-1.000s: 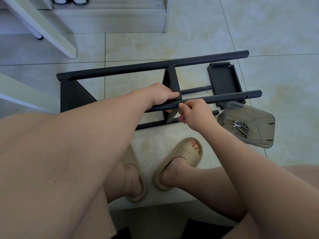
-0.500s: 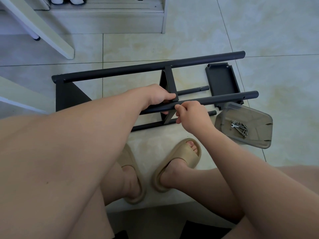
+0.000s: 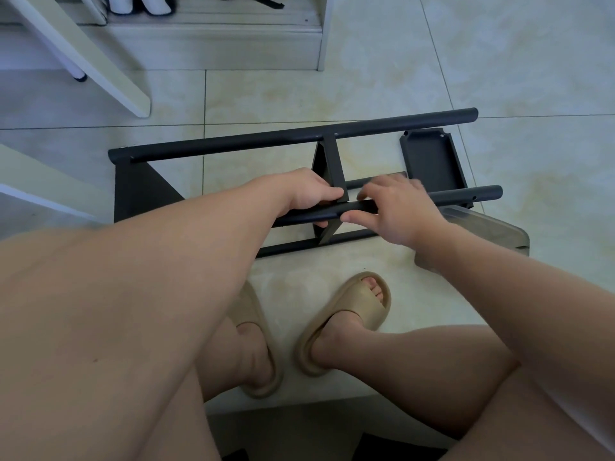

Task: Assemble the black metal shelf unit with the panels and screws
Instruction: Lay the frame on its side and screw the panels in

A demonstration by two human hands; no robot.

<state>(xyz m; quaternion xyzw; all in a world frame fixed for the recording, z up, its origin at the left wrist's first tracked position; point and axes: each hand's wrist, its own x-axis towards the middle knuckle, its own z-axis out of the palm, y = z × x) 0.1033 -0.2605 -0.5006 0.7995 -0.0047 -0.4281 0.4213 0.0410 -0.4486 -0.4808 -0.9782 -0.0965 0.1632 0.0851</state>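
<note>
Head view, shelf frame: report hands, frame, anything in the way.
Left hand grips near tube beside middle panel. Right hand on same tube, grip blurred. Frame on its side. Clear tray partly under right forearm.
</note>
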